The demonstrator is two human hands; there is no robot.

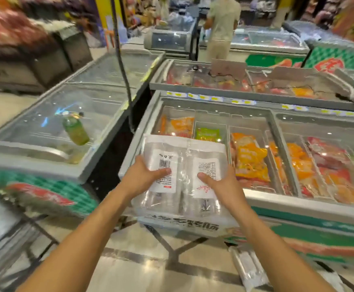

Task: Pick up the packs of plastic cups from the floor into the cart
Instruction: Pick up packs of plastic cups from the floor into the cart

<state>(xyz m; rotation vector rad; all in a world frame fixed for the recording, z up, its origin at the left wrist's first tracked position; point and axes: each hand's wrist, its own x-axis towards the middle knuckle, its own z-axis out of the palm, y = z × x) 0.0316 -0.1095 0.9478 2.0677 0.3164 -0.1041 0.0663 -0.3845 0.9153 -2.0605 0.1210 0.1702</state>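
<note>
I hold two clear packs of plastic cups side by side at chest height, each with a white printed label. My left hand (144, 175) grips the left pack (161, 152), thumb across its barcode label. My right hand (220, 184) grips the right pack (205, 157), thumb on its label. Both packs hang in front of a chest freezer. Another clear pack of cups (249, 268) lies on the tiled floor at the lower right. A black metal cart frame (169, 247) stands low on the floor beneath my hands; most of it is hidden.
Glass-topped chest freezers (262, 201) full of orange and red frozen packs stand ahead and right. Another freezer (45, 157) on the left carries a green bottle (76, 130). A person (222, 28) stands in the far aisle. A dark cord (123, 68) hangs down between the freezers.
</note>
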